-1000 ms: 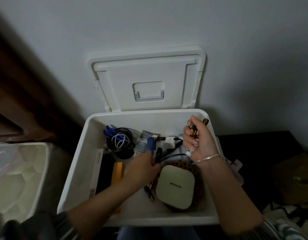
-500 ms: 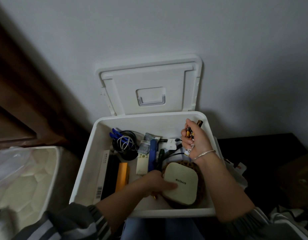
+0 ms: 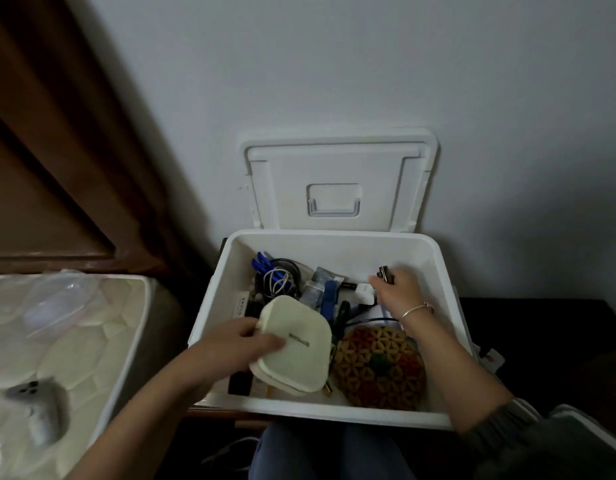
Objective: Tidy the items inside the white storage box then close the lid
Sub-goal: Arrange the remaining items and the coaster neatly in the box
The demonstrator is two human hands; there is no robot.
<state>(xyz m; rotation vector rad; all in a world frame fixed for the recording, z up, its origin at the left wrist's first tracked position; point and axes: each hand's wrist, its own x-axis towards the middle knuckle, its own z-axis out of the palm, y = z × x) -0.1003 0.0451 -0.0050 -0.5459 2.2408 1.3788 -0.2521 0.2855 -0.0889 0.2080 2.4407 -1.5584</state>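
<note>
Two bare hands reach into the white storage box [image 3: 334, 412], which sits open against the wall, its lid [image 3: 337, 168] standing upright behind it. The left hand [image 3: 237, 342] grips a cream zip case [image 3: 294, 344] by its left edge, thumb across the top, holding it tilted over the left half of the box, just beside a round woven pouch [image 3: 379, 370] that lies in the near right corner. The right hand [image 3: 400, 289], a bracelet [image 3: 415, 309] on its wrist, is curled round some small dark cylinders [image 3: 386, 274] near the far right of the box. Along the far side lie coiled cables [image 3: 279, 280], blue pens [image 3: 261, 263] and a blue bar-shaped item [image 3: 329, 299]; what the smaller things around them are cannot be told. Left of the box, a grey controller [image 3: 40, 405] rests on a quilted mattress [image 3: 92, 341].
</note>
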